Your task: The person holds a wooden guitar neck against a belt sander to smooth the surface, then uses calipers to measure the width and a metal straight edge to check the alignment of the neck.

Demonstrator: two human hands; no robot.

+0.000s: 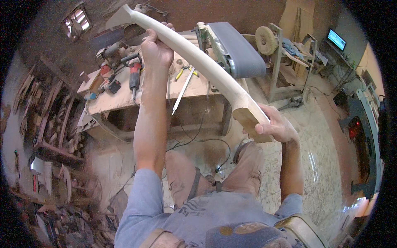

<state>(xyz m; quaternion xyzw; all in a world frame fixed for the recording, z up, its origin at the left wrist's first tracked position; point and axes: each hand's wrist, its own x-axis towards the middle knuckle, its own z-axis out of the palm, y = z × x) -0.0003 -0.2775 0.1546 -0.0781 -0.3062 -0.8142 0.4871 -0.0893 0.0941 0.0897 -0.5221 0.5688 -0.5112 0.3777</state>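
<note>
A long, pale, curved wooden piece (194, 58) runs diagonally across the view, with a narrow flared end at top left and a squared block at lower right. My left hand (158, 51) is closed round its upper length, fingertips showing beyond it. My right hand (278, 124) grips the block end, thumb on its near face. Under and behind the piece stands a dusty workbench (190, 115) bearing a red-and-black power tool (134, 76), yellow-handled pliers (180, 73), a long white strip (182, 94) and a cordless tool (111, 84).
A belt sander (237, 47) stands at the bench's back right. Beyond are a wheel on a wooden stand (273, 89) and a monitor (337, 39). Shelves (56, 144) of wood pieces line the left, a machine (368, 128) the right. Cables lie on the tiled floor (310, 165).
</note>
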